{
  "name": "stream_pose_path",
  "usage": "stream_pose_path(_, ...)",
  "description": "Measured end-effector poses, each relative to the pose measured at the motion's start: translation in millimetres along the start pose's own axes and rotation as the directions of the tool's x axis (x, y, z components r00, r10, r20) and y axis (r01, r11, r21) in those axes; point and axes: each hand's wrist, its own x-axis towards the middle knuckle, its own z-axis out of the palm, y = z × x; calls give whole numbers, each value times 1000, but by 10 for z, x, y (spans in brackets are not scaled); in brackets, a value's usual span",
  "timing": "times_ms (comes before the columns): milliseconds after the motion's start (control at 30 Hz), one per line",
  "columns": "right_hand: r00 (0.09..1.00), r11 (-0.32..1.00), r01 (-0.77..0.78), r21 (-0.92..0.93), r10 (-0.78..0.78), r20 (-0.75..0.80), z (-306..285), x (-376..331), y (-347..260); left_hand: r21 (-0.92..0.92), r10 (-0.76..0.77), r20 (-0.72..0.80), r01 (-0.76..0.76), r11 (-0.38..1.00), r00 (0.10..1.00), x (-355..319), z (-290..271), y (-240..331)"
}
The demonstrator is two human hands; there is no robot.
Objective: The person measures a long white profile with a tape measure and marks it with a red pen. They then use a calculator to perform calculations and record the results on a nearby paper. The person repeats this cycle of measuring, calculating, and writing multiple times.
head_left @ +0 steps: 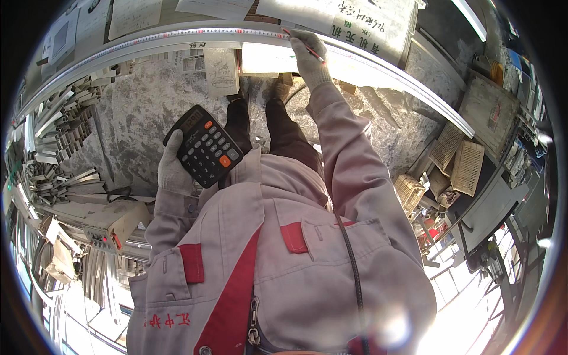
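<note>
In my gloved left hand (173, 167) is a black calculator (207, 145) with grey and orange keys, gripped along its side and tilted, its display toward the far end. My gloved right hand (309, 58) is stretched far forward, fingers closed round a red and black pen (315, 54). The pen's tip points left, by the tape measure. That white tape measure (160, 36) runs along a long pale metal profile (408, 83), ending near my right hand. Whether the pen tip touches the profile, I cannot tell.
Papers (136, 16) lie beyond the profile. Below it stands a cardboard box (220, 71). Many cut metal profiles (59, 136) are stacked at the left, near a beige control box (112, 228). Woven plastic baskets (467, 167) sit at the right.
</note>
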Motion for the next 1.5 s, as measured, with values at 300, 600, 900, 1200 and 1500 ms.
stream_pose_path(300,998,998,-57,12,57,-33,15,8,-42,-11,0,5,0,1000,1000,-21,45,3)
stream_pose_path(600,991,986,-123,108,127,-33,22,2,-120,32,20,-22,-19,999,1000,31,15,23)
stream_pose_path(900,992,990,-123,66,125,-32,-2,-4,-160,-9,-26,17,26,1000,1000,55,3,41)
stream_pose_path(1200,985,982,-158,105,163,-48,4,-15,-209,14,18,-25,-18,1000,1000,26,81,23)
stream_pose_path(1500,984,973,-167,160,174,-31,18,4,-180,7,-4,-1,4,1000,1000,40,47,24)
